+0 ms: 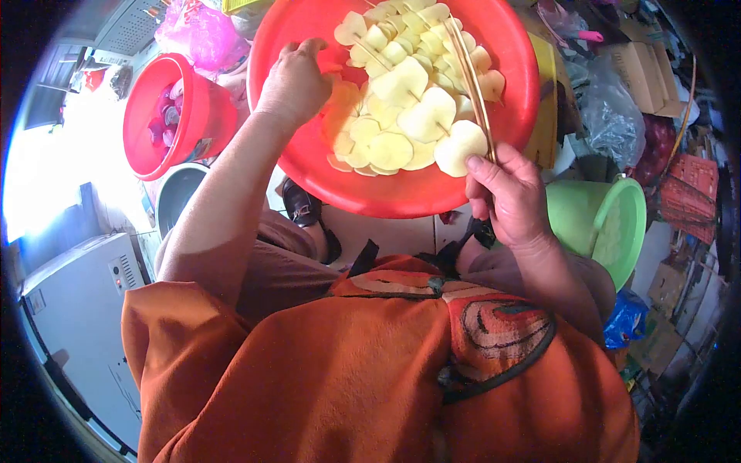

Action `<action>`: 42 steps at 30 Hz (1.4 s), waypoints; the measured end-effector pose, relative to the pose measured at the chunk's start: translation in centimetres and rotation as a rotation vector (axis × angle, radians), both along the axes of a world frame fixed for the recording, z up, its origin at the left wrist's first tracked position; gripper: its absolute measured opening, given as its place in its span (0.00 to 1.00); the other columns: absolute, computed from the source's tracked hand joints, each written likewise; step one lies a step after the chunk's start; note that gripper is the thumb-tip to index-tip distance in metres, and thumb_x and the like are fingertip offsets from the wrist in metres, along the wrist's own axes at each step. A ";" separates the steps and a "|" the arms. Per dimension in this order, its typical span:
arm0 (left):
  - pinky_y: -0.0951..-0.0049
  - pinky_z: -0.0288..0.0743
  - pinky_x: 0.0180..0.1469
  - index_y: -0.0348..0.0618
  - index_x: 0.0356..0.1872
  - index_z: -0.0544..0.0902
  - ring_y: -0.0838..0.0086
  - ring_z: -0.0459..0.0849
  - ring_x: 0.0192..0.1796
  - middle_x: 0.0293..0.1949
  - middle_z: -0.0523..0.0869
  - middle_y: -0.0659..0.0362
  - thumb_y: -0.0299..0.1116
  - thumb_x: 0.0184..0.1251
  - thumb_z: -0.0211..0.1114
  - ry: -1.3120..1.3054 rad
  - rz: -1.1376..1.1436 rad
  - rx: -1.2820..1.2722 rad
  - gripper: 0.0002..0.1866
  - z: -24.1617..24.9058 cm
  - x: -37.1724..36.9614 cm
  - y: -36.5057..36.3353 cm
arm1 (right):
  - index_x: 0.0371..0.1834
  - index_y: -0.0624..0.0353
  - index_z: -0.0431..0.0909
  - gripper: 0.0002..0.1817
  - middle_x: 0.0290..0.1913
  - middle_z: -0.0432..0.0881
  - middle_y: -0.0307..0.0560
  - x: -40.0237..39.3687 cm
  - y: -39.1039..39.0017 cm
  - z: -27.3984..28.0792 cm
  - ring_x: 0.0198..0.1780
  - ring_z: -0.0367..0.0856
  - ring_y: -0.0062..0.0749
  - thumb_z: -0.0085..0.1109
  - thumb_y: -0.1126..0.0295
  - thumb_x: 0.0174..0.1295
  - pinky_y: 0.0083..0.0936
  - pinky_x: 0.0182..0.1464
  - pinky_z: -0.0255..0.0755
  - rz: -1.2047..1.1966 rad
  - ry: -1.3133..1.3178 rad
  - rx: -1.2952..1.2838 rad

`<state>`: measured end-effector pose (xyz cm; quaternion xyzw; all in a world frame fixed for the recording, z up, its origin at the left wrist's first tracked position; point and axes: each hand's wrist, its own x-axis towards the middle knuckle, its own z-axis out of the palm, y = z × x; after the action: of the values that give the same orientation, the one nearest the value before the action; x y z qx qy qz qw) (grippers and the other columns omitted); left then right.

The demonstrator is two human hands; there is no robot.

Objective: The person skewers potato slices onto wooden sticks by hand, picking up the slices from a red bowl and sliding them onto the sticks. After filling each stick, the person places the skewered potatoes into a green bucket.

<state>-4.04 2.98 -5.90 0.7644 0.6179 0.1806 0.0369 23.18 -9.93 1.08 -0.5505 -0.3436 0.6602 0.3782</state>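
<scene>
A large red basin (494, 69) holds many pale yellow round slices, which look like potato (391, 151). Thin skewers run through several of them. In my right hand (505, 189) is a bundle of wooden skewers (469, 73), closed between thumb and fingers. A threaded slice (461, 149) sits right at that thumb and forefinger, and more slices trail up and left from it. My left hand (297, 83) is over the basin's left side, its fingers bent and apart, with nothing visible in it. Its fingertips are partly hidden.
On the left stands a red bucket (139, 158) with purplish pieces, and a grey tub (171, 193) beside it. A green bucket (610, 231) is by my right knee. Cardboard (644, 77) and plastic bags (610, 108) crowd the right. A white appliance (85, 324) stands lower left.
</scene>
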 end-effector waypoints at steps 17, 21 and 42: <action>0.70 0.75 0.36 0.39 0.33 0.79 0.71 0.81 0.29 0.27 0.82 0.56 0.42 0.55 0.63 -0.025 -0.350 -0.750 0.15 0.1 1.2 -1.0 | 0.37 0.59 0.76 0.11 0.20 0.75 0.35 0.4 -0.2 0.1 0.14 0.68 0.15 0.57 0.63 0.60 0.12 0.15 0.59 0.029 -0.034 -0.014; 0.74 0.75 0.32 0.38 0.34 0.78 0.77 0.78 0.27 0.26 0.81 0.59 0.39 0.54 0.64 0.037 -0.254 -0.728 0.14 2.8 0.2 0.5 | 0.37 0.59 0.77 0.11 0.20 0.75 0.35 0.3 -0.2 0.1 0.14 0.68 0.15 0.56 0.63 0.60 0.12 0.15 0.59 0.016 -0.025 -0.005; 0.58 0.74 0.49 0.44 0.37 0.79 0.54 0.79 0.47 0.39 0.80 0.49 0.29 0.50 0.59 0.164 -0.085 -0.105 0.11 1.7 1.2 -1.3 | 0.36 0.59 0.76 0.10 0.19 0.75 0.35 0.2 -0.3 0.1 0.14 0.68 0.15 0.57 0.64 0.60 0.12 0.15 0.59 0.020 -0.032 -0.001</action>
<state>-2.85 1.70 -4.21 0.7990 0.5946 0.0829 0.0337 23.37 -10.24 1.23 -0.5576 -0.3547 0.6552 0.3661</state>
